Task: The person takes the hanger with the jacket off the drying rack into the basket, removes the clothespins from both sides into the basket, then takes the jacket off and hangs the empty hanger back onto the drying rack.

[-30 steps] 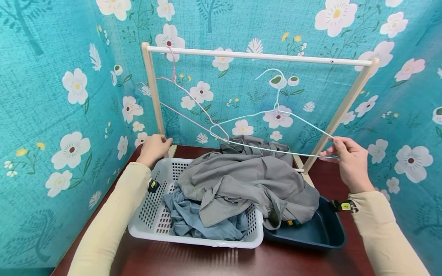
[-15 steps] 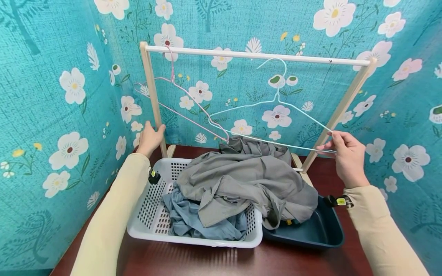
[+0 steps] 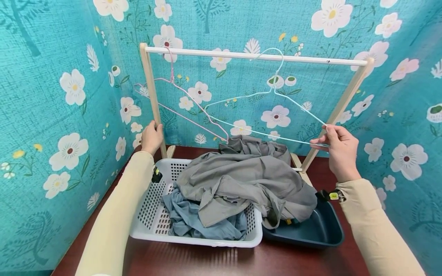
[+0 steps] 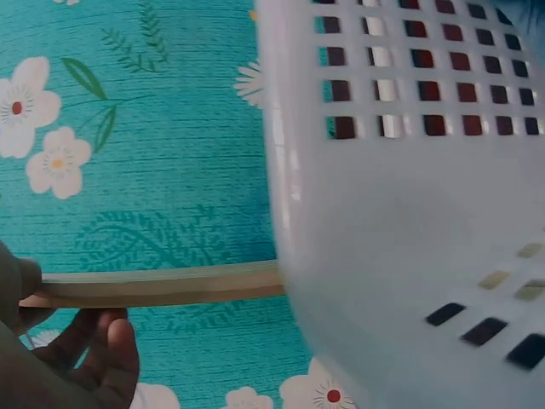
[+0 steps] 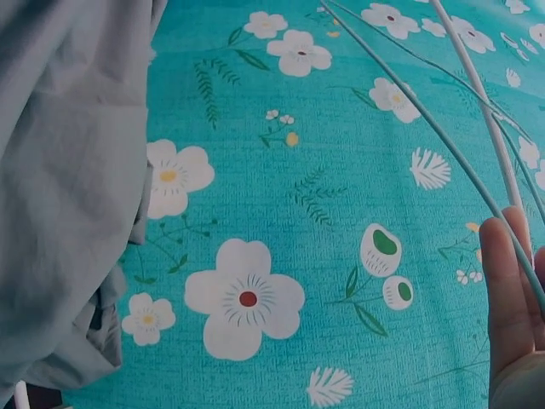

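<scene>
My left hand (image 3: pixel 152 138) grips the left wooden post (image 3: pixel 150 82) of a small clothes rack; in the left wrist view the thumb and fingers lie on either side of the post (image 4: pixel 170 287). My right hand (image 3: pixel 343 151) pinches a light blue wire hanger (image 3: pixel 275 81) by its right corner. The hanger's hook overlaps the white rail (image 3: pixel 221 54) in the head view, its opening toward the left. In the right wrist view, the hanger's wire (image 5: pixel 443 141) runs up from the fingertips. A pink hanger (image 3: pixel 172 73) hangs at the rail's left end.
A white perforated basket (image 3: pixel 193 240) holds a blue garment (image 3: pixel 193 212). Grey cloth (image 3: pixel 238 172) spreads from it across a dark blue bin (image 3: pixel 310 241) on the right. Flowered teal fabric (image 3: pixel 221 23) stands behind and at both sides of the table (image 3: pixel 193 264).
My right hand has raised the light blue hanger and shifted slightly left, so its hook has come up to the rail. My left hand has moved up from the post's base and taken hold higher.
</scene>
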`<state>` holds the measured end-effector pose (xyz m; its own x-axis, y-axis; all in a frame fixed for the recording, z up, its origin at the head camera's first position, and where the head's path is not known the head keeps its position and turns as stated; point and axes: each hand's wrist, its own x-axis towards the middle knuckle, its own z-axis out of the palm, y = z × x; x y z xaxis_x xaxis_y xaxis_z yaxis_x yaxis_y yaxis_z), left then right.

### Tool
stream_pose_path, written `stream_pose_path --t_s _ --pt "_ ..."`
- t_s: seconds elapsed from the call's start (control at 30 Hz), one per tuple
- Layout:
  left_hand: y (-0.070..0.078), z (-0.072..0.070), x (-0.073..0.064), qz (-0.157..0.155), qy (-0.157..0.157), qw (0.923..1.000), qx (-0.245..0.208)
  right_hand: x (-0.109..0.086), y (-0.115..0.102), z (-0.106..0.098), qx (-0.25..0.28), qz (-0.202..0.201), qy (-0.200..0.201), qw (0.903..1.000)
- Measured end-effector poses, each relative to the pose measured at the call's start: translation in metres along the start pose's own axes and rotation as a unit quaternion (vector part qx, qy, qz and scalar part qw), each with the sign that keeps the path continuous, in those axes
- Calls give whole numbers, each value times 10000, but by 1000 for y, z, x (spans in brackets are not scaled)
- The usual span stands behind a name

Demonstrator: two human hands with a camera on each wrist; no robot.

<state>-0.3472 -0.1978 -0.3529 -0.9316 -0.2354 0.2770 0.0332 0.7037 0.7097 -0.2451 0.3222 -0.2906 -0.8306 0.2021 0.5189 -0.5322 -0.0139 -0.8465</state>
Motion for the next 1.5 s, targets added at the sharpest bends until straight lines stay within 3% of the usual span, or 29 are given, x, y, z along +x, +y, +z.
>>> stream_pose_path --t_s 0.17,0.63,1.5 --pt "-4 5 1 86 229 9996 140 4 -2 10 93 40 36 9999" --pt "-8 8 1 6 270 9994 222 10 3 34 -192 140 -12 9997" --pt "-7 10 0 75 379 9991 197 3 18 83 -1011 266 -939 9901"
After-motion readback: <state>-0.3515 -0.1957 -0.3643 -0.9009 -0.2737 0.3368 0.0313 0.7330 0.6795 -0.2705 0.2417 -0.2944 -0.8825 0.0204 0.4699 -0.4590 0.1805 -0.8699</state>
